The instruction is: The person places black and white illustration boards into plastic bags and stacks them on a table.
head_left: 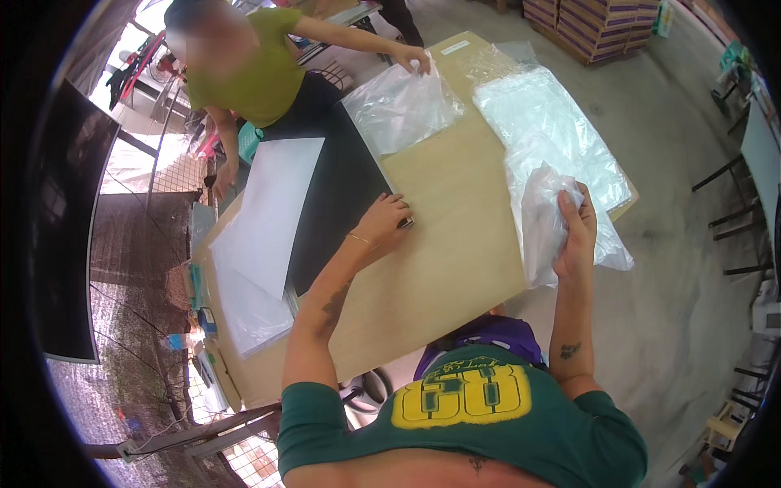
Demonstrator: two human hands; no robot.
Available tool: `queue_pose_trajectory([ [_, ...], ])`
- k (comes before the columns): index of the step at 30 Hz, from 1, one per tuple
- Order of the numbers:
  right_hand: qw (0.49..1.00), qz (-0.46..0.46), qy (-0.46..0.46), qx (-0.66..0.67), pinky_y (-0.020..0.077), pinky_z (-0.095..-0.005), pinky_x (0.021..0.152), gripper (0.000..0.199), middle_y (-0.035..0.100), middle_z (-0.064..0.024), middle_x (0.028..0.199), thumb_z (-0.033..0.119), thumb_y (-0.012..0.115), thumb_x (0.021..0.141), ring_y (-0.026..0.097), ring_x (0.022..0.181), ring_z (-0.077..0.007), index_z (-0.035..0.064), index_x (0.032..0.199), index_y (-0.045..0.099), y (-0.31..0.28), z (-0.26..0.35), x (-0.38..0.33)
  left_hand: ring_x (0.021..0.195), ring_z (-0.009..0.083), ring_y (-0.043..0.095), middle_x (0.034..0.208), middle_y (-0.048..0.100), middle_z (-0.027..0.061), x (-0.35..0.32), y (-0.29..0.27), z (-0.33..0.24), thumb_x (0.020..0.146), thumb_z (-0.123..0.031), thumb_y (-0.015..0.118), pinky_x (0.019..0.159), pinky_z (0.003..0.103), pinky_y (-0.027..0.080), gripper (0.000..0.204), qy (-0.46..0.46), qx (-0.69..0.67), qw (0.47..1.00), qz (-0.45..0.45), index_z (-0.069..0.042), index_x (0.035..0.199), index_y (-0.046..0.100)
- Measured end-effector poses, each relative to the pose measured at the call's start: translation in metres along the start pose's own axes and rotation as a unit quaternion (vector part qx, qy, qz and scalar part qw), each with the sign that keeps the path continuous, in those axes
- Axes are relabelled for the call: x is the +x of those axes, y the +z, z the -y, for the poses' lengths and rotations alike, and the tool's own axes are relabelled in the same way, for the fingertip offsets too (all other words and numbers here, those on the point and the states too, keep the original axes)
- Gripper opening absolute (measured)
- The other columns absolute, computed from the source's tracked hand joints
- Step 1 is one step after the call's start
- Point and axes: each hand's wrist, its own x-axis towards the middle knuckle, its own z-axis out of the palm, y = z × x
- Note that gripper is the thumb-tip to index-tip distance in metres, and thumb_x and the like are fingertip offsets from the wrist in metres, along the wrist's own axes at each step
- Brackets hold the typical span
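Green shirt (pixel 468 407): worn by the person, with a yellow print, at the near edge of the brown table (pixel 464 244).
Right hand (pixel 579 224): above the table's right edge, gripping crumpled plastic (pixel 543 215), thumb on top.
Left hand (pixel 386 218): over the middle of the table, fingers curled down at a corner of the black sheet; whether they pinch it or only press cannot be told.
Black sheet (pixel 346 191): flat, on the left half of the table.
White sheet (pixel 281 203): further left on the table, running along the black sheet.
Plastic pile (pixel 529 106): clear, shiny layers along the table's right side, partly hanging over the edge.
Co-worker (pixel 272 69): in a yellow-green top, across the table; one hand holds loose plastic (pixel 399 110) over its far side, the other hangs by its left end.
Boxes (pixel 592 28): stacked on the floor beyond the table's far right corner.
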Motion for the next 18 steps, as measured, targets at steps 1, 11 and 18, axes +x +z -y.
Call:
queue_pose_trajectory([
  [1,1.0,0.006,-0.003,-0.001,0.0519,-0.0273,0.075,0.024,0.063,-0.0056,0.1,0.01,0.062,0.089,0.061,0.087,-0.0114,0.0041,0.11,0.052,-0.004,0.002,0.004,0.126,0.0291,0.044,0.111,0.062,0.0064,0.001,-0.002,0.002,0.077,-0.023,0.066,0.108,0.049,0.03,0.029,0.007,-0.01,1.0,-0.004,-0.009,0.103,0.064],
  [11,0.998,0.045,0.037,0.017,0.0519,-0.0255,0.071,0.022,0.064,-0.0058,0.096,0.006,0.06,0.09,0.062,0.082,-0.0098,0.0022,0.109,0.052,-0.005,0.009,0.028,0.122,0.0341,0.045,0.118,0.055,0.0144,0.004,-0.013,-0.021,0.075,-0.021,0.068,0.099,0.05,0.039,0.031,-0.022,0.07,0.996,-0.059,-0.007,0.103,0.062],
  [18,0.991,0.072,0.106,0.023,0.052,-0.0264,0.072,0.021,0.062,-0.0065,0.097,0.003,0.057,0.09,0.061,0.084,-0.011,0.002,0.11,0.05,-0.006,-0.005,0.031,0.116,0.0472,0.044,0.122,0.046,0.0273,-0.008,0.042,-0.034,0.081,-0.026,0.064,0.083,0.058,0.05,0.038,-0.149,0.179,0.956,-0.177,-0.009,0.114,0.052],
])
